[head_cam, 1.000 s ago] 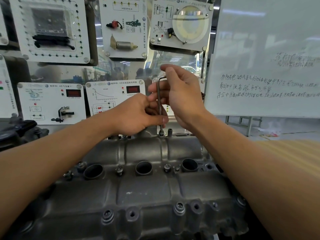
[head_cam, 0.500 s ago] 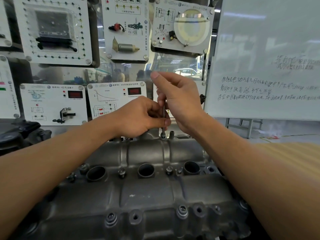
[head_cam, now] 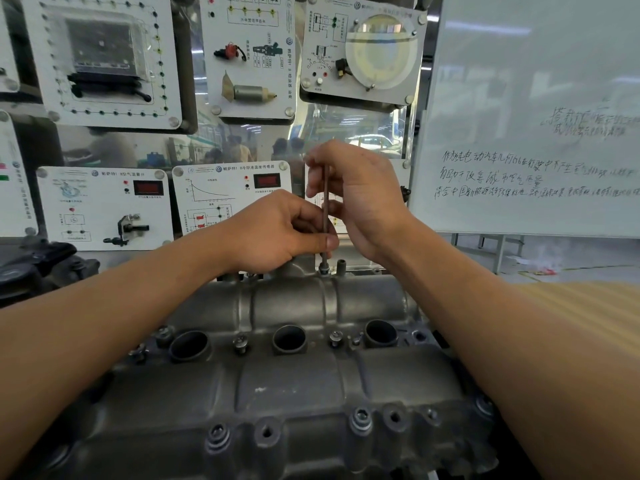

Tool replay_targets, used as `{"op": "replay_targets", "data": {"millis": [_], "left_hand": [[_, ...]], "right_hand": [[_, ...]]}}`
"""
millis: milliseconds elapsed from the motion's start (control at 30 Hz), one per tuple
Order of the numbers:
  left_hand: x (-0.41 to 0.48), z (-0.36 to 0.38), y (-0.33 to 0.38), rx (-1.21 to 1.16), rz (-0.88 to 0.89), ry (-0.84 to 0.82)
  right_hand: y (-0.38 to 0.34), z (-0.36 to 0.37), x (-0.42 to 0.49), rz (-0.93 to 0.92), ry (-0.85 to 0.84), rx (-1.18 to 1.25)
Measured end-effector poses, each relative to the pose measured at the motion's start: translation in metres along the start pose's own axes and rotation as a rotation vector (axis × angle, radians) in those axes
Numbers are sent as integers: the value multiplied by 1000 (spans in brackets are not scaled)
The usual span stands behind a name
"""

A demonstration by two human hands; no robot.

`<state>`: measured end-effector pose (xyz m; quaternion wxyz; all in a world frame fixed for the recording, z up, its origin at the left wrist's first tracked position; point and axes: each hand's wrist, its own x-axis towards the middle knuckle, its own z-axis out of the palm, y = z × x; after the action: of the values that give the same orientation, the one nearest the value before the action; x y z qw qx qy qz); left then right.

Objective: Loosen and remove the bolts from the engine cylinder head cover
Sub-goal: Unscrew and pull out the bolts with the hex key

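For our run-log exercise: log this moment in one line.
bolt: rear edge, hex key upright on it | left hand: pinches key low | right hand: grips key top

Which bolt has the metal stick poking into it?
The bolt at the cover's far edge. Only it has the hex key standing in it; the other bolts are bare.
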<state>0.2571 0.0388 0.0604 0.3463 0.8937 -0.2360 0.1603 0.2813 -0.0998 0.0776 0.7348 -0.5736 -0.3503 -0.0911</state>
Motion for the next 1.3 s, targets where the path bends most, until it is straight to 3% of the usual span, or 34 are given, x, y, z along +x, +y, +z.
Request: {"op": "replay_targets", "data": {"millis": [133,433,667,967,1300], "left_hand": [[0,0,0,-10,7,1],[-3,-1,3,18,-7,0],[-3,-2,5,44,-17,-4],[-1,-1,1,-8,2,1],[-1,-2,1,4,-7,10]], "right_hand": [[-2,-2,0,39,12,59],[-3,4,-9,-78,32,4],[5,5,-10,-284,116,-240],[1,3,-3,0,14,49],[2,4,-6,-68,8,-110]]}}
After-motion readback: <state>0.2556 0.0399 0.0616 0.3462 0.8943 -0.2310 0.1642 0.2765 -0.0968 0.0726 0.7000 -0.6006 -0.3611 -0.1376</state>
